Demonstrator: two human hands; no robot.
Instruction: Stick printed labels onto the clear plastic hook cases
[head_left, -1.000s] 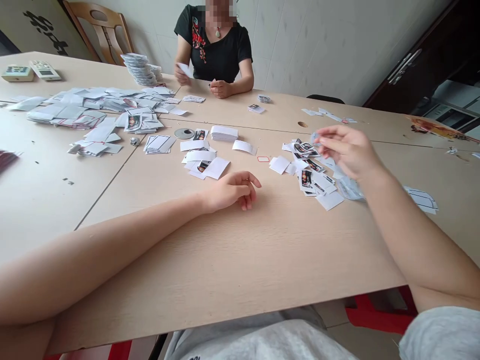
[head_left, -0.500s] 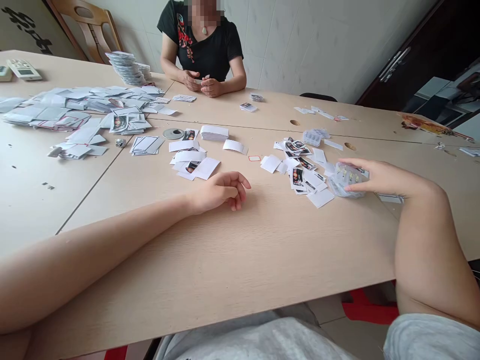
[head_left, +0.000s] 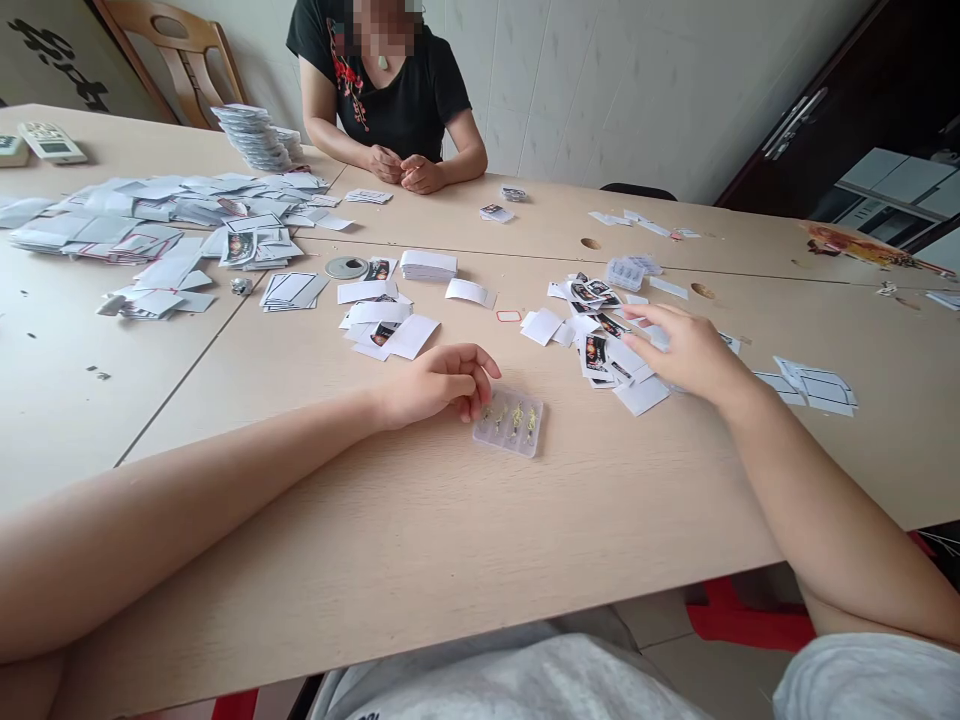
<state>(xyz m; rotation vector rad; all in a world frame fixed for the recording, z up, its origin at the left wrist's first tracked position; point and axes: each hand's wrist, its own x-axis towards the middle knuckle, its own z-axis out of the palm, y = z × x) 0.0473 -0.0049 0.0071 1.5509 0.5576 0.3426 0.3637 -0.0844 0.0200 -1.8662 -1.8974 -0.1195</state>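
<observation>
Head view: a small clear plastic tray [head_left: 508,420] with yellowish pieces in its pockets lies flat on the pale wooden tabletop [head_left: 450,540], and everything else is placed from it. The left hand [head_left: 442,382] rests just to the tray's left. Its fingers [head_left: 474,398] are loosely curled and grasp nothing, their tips touching the tray's near-left edge.

To the tray's right and a little farther back, the right hand [head_left: 686,352] lies palm down with fingers stretched out and released. It rests on a scattered pile of printed cards [head_left: 604,350] and closes on none of them. Beyond that hand, well to the tray's right, lie a few white slips [head_left: 814,385].

Behind the tray sit a neat stack of white cards [head_left: 427,264] and a round metal disc [head_left: 346,267]. Far behind it, across the tabletop, a seated person's hands [head_left: 405,170] are held together.
</observation>
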